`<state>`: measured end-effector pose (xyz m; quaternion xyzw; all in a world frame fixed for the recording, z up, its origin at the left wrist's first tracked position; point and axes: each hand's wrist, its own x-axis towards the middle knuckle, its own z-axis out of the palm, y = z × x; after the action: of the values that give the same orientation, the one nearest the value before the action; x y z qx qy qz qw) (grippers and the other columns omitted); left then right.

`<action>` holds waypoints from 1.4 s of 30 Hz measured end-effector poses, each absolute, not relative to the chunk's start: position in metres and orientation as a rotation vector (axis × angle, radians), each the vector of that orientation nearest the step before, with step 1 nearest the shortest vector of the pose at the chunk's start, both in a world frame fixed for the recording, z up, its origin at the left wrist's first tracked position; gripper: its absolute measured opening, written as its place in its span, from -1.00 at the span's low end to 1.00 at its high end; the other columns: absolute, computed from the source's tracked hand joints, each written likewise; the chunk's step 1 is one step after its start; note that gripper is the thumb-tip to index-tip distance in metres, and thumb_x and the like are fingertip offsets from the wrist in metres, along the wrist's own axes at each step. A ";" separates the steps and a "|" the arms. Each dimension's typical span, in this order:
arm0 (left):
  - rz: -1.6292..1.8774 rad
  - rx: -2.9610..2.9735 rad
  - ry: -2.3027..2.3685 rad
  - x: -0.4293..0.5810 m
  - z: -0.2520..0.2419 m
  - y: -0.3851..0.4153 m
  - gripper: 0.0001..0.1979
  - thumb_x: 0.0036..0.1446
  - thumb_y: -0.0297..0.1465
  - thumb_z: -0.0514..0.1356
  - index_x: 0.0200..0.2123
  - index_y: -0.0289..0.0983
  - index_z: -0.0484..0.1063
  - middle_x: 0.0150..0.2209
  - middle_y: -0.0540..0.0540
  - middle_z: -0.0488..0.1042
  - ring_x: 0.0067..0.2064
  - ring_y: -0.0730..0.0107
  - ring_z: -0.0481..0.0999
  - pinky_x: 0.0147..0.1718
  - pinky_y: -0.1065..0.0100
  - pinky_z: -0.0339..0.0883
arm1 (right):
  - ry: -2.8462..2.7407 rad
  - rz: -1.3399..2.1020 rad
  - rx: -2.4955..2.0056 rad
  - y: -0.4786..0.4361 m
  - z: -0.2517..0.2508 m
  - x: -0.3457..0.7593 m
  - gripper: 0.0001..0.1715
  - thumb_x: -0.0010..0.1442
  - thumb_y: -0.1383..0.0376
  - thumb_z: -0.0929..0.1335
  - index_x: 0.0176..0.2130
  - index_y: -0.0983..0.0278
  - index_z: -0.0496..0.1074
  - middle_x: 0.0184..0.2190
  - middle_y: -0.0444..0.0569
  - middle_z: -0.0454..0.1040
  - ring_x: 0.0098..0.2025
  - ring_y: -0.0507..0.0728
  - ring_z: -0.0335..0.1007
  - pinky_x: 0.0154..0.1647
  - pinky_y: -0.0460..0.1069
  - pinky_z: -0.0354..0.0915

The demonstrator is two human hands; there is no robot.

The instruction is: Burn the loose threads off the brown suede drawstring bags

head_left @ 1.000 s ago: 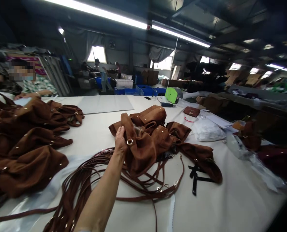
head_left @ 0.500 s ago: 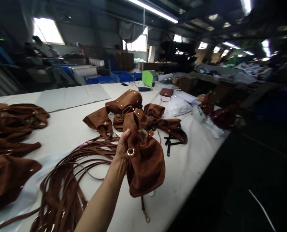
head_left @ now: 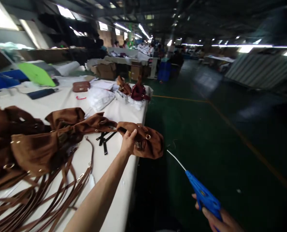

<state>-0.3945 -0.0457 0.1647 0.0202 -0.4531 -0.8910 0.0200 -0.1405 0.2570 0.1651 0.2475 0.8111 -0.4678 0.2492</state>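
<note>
My left hand grips a brown suede bag by its upper edge, thumb on top, and holds it out past the table's right edge. A gold ring and an opening show on the bag. At the lower right, my right hand is wrapped round a blue air blow gun. Its thin metal nozzle points up and left toward the bag, apart from it. More brown suede bags are heaped on the table at left, beside a bundle of brown straps with metal clips.
Black strips lie on the white table. Farther back are a small brown purse, clear plastic wrapping, a dark red bag and a bright green box. Green floor runs along the right. People sit far behind.
The view has swung right. My left hand has carried the bag over the table's edge and tilted it onto its side. My right hand with the blow gun has come into view.
</note>
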 end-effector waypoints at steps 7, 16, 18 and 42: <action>-2.797 -0.116 -1.790 -0.405 0.108 0.064 -0.64 -0.02 -0.21 0.22 -0.17 -0.29 0.37 -0.24 -0.08 0.47 -0.15 0.27 0.44 -0.09 0.28 0.26 | 2.076 -1.295 0.786 0.263 0.135 -0.137 -0.25 0.07 -0.14 0.18 0.08 0.28 0.16 -0.65 -0.17 0.26 -0.69 -0.05 0.14 -0.77 -0.19 0.07; -2.923 -0.110 -2.013 -0.384 0.072 0.130 -0.57 -0.05 -0.19 0.23 -0.15 -0.33 0.38 -0.16 -0.16 0.46 -0.08 0.18 0.41 -0.09 0.25 0.27 | 2.127 -1.205 0.924 0.293 0.136 -0.120 -0.36 0.09 -0.14 0.16 -0.10 0.29 0.27 -0.67 -0.18 0.22 -0.73 -0.05 0.13 -0.81 -0.18 0.06; -2.937 -0.110 -2.062 -0.380 0.063 0.134 -0.57 -0.07 -0.19 0.24 -0.16 -0.33 0.39 -0.19 -0.16 0.47 -0.09 0.18 0.42 -0.09 0.25 0.28 | 2.122 -1.167 0.938 0.305 0.141 -0.114 -0.37 0.09 -0.14 0.15 -0.12 0.30 0.27 -0.67 -0.19 0.21 -0.73 -0.05 0.13 -0.81 -0.18 0.06; -2.839 0.064 -2.645 -0.348 0.024 0.089 -0.60 -0.10 -0.21 0.29 -0.25 -0.40 0.43 -0.36 -0.18 0.50 -0.34 0.22 0.50 -0.37 0.28 0.38 | 2.067 -1.002 0.718 0.324 0.164 -0.145 -0.49 0.09 -0.05 0.24 -0.14 0.27 0.33 -0.66 -0.17 0.23 -0.70 -0.04 0.18 -0.80 -0.21 0.06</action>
<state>-0.3480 0.0894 0.0237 0.0154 -0.6355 -0.6821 -0.3614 -0.1446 0.3245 0.1638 0.2783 0.8016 -0.3884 0.3594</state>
